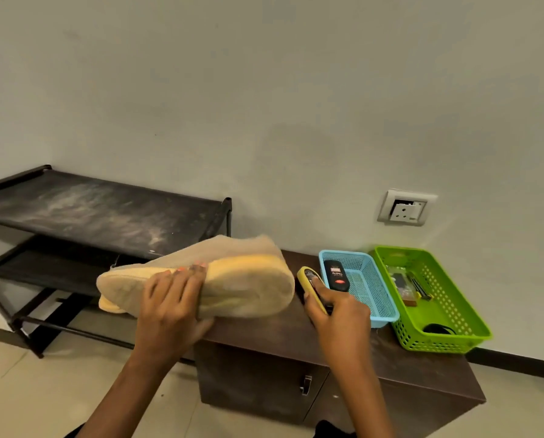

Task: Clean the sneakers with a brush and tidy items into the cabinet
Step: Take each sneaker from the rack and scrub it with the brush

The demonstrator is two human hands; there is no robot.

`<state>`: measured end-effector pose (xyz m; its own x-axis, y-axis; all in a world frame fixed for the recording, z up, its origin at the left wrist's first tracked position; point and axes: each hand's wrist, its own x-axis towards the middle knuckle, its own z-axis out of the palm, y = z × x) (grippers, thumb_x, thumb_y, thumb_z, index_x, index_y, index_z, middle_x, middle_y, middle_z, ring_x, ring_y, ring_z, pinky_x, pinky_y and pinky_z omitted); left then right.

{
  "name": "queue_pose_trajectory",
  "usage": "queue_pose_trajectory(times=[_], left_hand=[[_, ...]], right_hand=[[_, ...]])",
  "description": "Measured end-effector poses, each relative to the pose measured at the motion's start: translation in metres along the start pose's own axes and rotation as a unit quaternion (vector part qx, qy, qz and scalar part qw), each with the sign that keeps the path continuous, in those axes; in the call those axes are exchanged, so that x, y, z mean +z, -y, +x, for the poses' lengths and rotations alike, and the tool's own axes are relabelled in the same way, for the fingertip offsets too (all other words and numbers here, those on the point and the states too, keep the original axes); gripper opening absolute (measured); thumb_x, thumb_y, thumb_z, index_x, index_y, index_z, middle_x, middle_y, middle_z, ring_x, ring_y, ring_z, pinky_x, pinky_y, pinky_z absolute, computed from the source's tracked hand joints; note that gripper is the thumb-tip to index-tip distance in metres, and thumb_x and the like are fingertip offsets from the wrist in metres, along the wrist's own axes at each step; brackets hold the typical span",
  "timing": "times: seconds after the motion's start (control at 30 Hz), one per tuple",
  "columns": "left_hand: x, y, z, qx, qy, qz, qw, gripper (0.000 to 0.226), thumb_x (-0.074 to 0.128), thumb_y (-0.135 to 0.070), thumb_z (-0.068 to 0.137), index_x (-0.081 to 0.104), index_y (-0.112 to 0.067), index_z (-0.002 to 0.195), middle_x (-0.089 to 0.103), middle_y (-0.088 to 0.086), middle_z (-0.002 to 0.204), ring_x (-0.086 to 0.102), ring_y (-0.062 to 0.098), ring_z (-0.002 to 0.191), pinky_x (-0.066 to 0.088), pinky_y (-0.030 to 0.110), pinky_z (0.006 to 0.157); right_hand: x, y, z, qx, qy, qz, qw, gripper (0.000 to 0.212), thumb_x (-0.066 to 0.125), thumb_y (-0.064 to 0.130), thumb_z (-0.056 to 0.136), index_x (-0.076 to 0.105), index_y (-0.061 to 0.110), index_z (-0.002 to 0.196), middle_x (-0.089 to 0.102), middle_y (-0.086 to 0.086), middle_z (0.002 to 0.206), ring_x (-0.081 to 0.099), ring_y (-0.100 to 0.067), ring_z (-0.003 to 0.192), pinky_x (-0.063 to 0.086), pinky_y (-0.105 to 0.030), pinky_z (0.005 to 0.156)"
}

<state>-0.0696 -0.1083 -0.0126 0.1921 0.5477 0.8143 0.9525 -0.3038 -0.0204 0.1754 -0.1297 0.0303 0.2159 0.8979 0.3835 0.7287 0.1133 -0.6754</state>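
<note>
Two grips: your left hand (169, 308) clamps fingers (187, 275) on the firmer sole of the soft, likely light tan suede sneaker (248, 279), right hand (343, 314) on the yellow-backed brush (308, 279).

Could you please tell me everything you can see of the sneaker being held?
The sneaker is tan, with a suede-like upper and a thick pale yellow sole; blur hides finer detail. It is held in the air, lengthwise, tipped so the sole faces the camera, above the left end of the dark cabinet. The left hand grips its middle, fingers over the sole's edge. The yellow brush in the right hand is just beside its right end; contact is unclear.
</note>
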Motion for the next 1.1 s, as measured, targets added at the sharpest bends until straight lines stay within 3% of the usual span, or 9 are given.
queue_pose_trajectory(times=[0.1,0.23,0.3,0.4,0.53,0.67,0.8,1.0,1.1], left_hand=[[-0.013,-0.004,0.016,-0.163,0.017,-0.156,0.974,0.080,0.068,-0.059,0.052,0.055,-0.004,0.109,0.057,0.005,0.093,0.048,0.018,0.085,0.040,0.024,0.071],[-0.015,-0.006,0.021,-0.284,0.140,-0.338,0.886,0.086,0.078,-0.063,0.035,0.048,-0.034,0.111,0.056,-0.012,0.104,0.054,0.003,0.094,0.046,0.018,0.076],[-0.009,-0.010,0.020,-0.303,0.201,-0.422,0.830,0.083,0.082,-0.060,0.032,0.049,-0.041,0.106,0.059,-0.019,0.103,0.057,-0.002,0.097,0.047,0.013,0.076],[0.000,-0.013,0.020,-0.297,0.246,-0.533,0.753,0.085,0.088,-0.058,0.034,0.058,-0.028,0.108,0.071,-0.008,0.098,0.066,0.006,0.095,0.053,0.019,0.077],[0.008,-0.022,0.019,-0.276,0.278,-0.532,0.751,0.060,0.077,-0.037,0.039,0.061,-0.023,0.095,0.070,-0.023,0.086,0.067,-0.003,0.081,0.048,0.010,0.070],[0.014,-0.015,0.015,-0.285,0.321,-0.590,0.684,0.072,0.084,-0.023,0.049,0.058,-0.007,0.114,0.071,0.002,0.107,0.066,0.015,0.103,0.051,0.022,0.085],[0.018,-0.007,0.014,-0.284,0.344,-0.610,0.655,0.083,0.087,-0.029,0.050,0.054,-0.010,0.123,0.066,0.008,0.117,0.061,0.022,0.112,0.050,0.032,0.092],[0.017,0.007,0.018,-0.292,0.313,-0.614,0.663,0.080,0.091,-0.039,0.040,0.064,-0.013,0.111,0.073,0.002,0.100,0.068,0.013,0.094,0.052,0.020,0.077],[0.015,0.008,0.015,-0.278,0.341,-0.610,0.659,0.099,0.090,-0.048,0.038,0.055,-0.008,0.121,0.068,0.002,0.113,0.063,0.015,0.108,0.051,0.024,0.086]], right_hand=[[-0.011,-0.005,0.006,0.016,-0.042,0.078,0.996,0.029,0.067,0.025,0.085,0.065,0.027,0.115,0.068,0.002,0.072,0.050,-0.003,0.057,0.037,-0.010,0.054],[-0.027,0.012,0.010,-0.116,-0.083,0.232,0.962,0.037,0.069,0.027,0.083,0.063,0.024,0.119,0.068,0.020,0.104,0.062,0.005,0.090,0.045,-0.007,0.075],[-0.027,0.025,0.006,-0.222,-0.080,0.209,0.949,0.041,0.068,0.031,0.082,0.063,0.018,0.120,0.065,0.015,0.115,0.062,-0.004,0.102,0.047,-0.015,0.086],[-0.011,0.032,0.001,-0.419,-0.070,0.070,0.903,0.039,0.066,0.026,0.086,0.060,0.014,0.122,0.060,0.002,0.121,0.058,-0.014,0.103,0.048,-0.025,0.088],[0.017,0.023,-0.006,-0.469,0.015,-0.003,0.883,0.040,0.064,0.027,0.089,0.057,0.024,0.128,0.060,-0.006,0.121,0.055,-0.016,0.103,0.050,-0.029,0.083],[0.014,0.016,0.011,-0.473,-0.023,-0.050,0.880,0.034,0.054,0.023,0.095,0.057,0.019,0.128,0.056,-0.007,0.128,0.053,-0.020,0.110,0.046,-0.030,0.092],[0.015,0.029,0.025,-0.457,-0.131,-0.069,0.877,0.033,0.055,0.017,0.093,0.056,0.009,0.125,0.051,-0.004,0.133,0.051,-0.025,0.113,0.043,-0.031,0.094],[0.039,0.017,-0.013,-0.430,-0.020,-0.035,0.902,0.035,0.060,0.028,0.092,0.059,0.018,0.126,0.061,-0.011,0.122,0.056,-0.019,0.099,0.048,-0.024,0.085],[0.023,0.017,0.019,-0.399,-0.084,-0.059,0.911,0.036,0.055,0.024,0.093,0.056,0.017,0.128,0.060,-0.009,0.123,0.053,-0.019,0.103,0.042,-0.023,0.089]])
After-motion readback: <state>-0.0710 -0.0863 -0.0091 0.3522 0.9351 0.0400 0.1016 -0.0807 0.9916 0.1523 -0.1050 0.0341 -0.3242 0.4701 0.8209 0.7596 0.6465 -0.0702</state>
